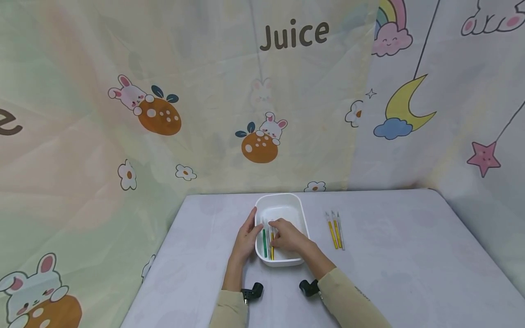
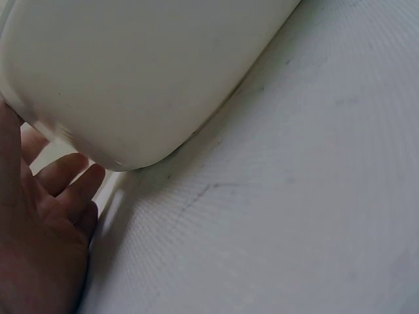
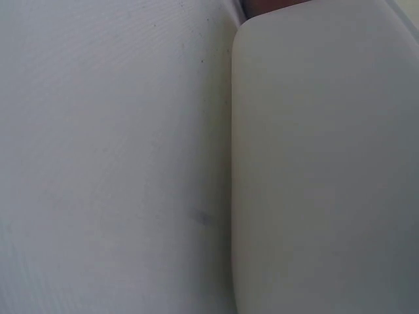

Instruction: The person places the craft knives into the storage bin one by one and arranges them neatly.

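A white rectangular tray (image 1: 287,263) with rounded corners stands on the table. My left hand (image 1: 245,239) holds its left side, thumb over the rim and the other fingers outside; in the left wrist view these fingers lie against the outer wall. My right hand (image 1: 289,238) reaches over the right side into the tray, its curled fingers at a slim yellow pen-like stick (image 1: 272,253). Beside that lie a green stick (image 1: 264,243) and a silver-grey one (image 1: 268,246), roughly parallel. The right fingers hide part of the yellow stick. The right wrist view shows mostly the outer tray wall (image 3: 314,163).
Right of the tray, two yellow sticks (image 1: 332,234) with clear tips and a grey stick (image 1: 342,236) lie side by side on the white-covered table (image 1: 393,255). A printed fabric backdrop (image 1: 213,91) rises behind the table's far edge.
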A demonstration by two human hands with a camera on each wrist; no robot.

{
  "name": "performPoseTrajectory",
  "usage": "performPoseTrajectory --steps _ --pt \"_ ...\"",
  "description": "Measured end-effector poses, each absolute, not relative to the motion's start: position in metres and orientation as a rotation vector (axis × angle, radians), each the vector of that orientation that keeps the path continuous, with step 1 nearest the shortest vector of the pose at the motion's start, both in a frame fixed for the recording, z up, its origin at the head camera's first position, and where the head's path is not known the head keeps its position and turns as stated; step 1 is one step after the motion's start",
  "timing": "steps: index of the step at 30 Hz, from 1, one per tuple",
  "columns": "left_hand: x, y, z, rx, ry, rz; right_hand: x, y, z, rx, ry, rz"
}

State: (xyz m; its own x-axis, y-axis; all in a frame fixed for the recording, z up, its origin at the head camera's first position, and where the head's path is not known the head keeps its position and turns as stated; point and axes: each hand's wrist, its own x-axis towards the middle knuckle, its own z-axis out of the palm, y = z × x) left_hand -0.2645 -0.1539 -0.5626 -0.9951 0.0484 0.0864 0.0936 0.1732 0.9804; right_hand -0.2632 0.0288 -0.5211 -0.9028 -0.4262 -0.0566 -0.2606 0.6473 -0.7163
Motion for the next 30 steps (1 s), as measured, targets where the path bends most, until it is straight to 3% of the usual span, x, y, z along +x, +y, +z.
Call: performPoseTrajectory --steps 30 --pt "-0.2651 -0.1537 -0.5618 -0.123 -2.402 -1.991 -0.2601 0.0298 -0.514 -0.587 2.845 -1.392"
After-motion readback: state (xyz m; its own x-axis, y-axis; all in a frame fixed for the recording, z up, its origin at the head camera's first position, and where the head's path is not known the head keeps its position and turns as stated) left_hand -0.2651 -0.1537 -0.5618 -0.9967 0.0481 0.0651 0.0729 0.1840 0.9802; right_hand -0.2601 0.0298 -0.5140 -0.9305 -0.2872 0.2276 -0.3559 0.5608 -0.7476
